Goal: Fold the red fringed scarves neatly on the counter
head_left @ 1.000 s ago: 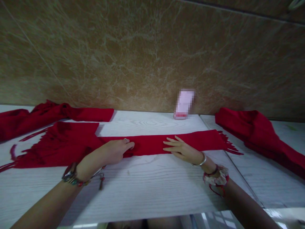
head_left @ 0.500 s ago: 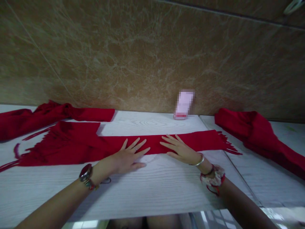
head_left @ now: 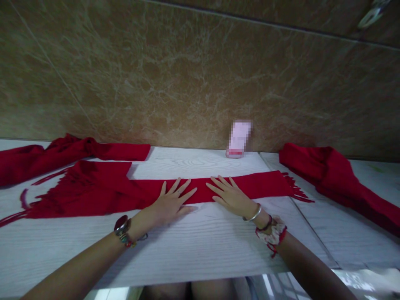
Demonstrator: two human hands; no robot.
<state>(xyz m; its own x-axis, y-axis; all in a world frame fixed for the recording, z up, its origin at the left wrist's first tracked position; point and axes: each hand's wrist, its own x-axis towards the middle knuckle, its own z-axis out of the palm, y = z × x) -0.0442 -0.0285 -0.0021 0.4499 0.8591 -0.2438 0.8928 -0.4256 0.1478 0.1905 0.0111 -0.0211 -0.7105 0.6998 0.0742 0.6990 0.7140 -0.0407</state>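
A red fringed scarf (head_left: pixel 262 184) lies lengthwise across the white table, narrow through the middle and right, wider at the left where its cloth fans out. Tassels show at both ends. My left hand (head_left: pixel 170 204) rests on the narrow middle with fingers spread, its thumb over the table's surface. To its right, my right hand (head_left: pixel 229 196) lies on the same strip, also flat with fingers apart. A short stretch of red cloth shows between the two hands. Neither hand grips the fabric.
Another red cloth (head_left: pixel 121 151) lies bunched at the back left. A further red cloth (head_left: pixel 331 179) is heaped on the right. Against the brown marbled wall (head_left: pixel 156 83) leans a pink, blurred-out object (head_left: pixel 240 135). The white wood-grained table (head_left: pixel 200 246) has a seam at the right.
My right hand has shifted slightly left along the scarf. My left hand stays nearly in place, its wrist a little further right. The camera view has tilted slightly; the scarf lies much the same.
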